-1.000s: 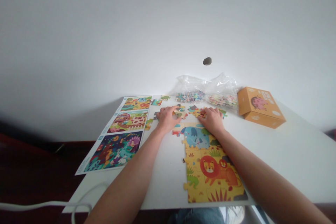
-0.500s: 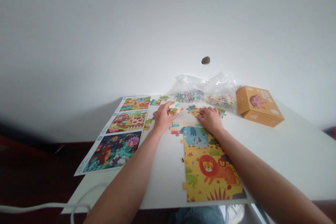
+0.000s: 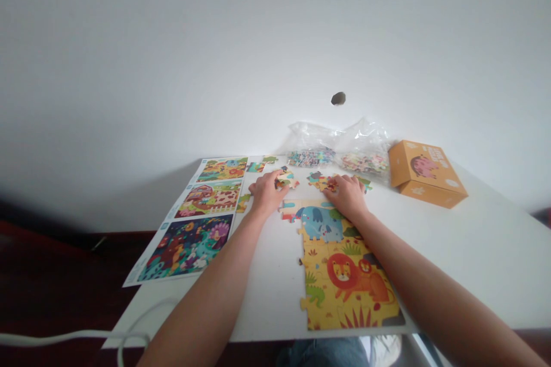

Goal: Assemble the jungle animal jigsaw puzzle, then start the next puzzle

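My left hand [image 3: 266, 194] is closed, thumb and fingers curled at a small cluster of loose jigsaw puzzle pieces [image 3: 291, 179]. One of them appears pinched, partly hidden by the fingers. My right hand [image 3: 348, 194] has its fingers bent down at another group of loose pieces [image 3: 316, 179], with a piece at the thumb and fingertips. Just below the hands lies a partly assembled puzzle [image 3: 340, 275] with elephants, lions and a green crocodile. Its left edge shows open tabs, and a short strip of joined pieces [image 3: 291, 210] sticks out at the upper left.
Left on the white table [image 3: 267, 298] lies a sheet with three printed pictures [image 3: 189, 246]. Single pieces [image 3: 255, 167] lie near it. Clear plastic bags of pieces [image 3: 312, 156] stand by the wall, beside an orange box [image 3: 426, 172]. A white cable [image 3: 77, 335] crosses the lower left.
My left hand's fingers have shifted slightly, and the piece at their tips has turned to a different angle. My right hand stays nearly still over its pieces.
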`<state>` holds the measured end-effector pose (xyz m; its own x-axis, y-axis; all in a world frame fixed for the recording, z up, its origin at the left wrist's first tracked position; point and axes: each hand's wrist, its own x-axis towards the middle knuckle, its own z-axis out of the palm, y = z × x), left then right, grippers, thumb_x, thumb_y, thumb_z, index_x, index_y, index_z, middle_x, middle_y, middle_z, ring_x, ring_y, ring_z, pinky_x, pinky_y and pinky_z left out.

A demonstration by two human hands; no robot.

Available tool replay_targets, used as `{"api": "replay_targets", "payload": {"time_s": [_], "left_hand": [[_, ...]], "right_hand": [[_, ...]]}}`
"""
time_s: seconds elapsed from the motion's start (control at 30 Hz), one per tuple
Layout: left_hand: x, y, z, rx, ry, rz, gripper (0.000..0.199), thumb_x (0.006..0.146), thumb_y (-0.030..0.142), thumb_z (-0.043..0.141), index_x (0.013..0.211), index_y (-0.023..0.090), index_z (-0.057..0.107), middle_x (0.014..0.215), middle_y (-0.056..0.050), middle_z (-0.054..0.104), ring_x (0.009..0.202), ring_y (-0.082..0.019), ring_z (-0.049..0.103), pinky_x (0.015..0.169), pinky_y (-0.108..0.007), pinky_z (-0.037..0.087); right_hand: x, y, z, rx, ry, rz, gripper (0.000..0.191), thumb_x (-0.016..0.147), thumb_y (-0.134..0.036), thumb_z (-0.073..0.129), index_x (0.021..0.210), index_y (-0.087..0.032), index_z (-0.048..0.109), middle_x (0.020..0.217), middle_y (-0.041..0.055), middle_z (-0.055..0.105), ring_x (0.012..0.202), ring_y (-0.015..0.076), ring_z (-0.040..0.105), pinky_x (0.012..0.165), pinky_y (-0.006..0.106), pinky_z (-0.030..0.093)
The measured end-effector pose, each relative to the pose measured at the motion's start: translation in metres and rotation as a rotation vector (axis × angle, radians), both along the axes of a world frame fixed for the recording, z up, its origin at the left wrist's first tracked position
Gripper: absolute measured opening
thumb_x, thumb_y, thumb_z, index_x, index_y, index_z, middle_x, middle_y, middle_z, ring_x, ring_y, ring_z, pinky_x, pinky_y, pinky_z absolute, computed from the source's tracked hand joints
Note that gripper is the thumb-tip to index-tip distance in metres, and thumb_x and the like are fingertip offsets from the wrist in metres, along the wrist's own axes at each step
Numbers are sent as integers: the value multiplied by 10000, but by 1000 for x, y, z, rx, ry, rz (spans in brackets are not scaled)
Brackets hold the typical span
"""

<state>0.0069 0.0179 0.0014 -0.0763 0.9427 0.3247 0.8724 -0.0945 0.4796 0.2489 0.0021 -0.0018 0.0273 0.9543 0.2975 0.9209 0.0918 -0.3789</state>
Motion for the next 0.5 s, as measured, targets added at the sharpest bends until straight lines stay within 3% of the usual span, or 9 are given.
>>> {"api": "replay_targets", "payload": {"time_s": [0.5], "left_hand": [[-2, 3, -6, -12, 62, -53, 361, 816, 297, 693, 1175, 333, 680, 1218, -24, 704, 1155, -299, 563, 984, -504, 357]], "right_hand": [[1, 2, -3, 8, 5, 0, 319, 825, -424, 660, 1082, -236, 686, 1059, 84, 691, 1069, 293, 524, 938, 411, 313]]}}
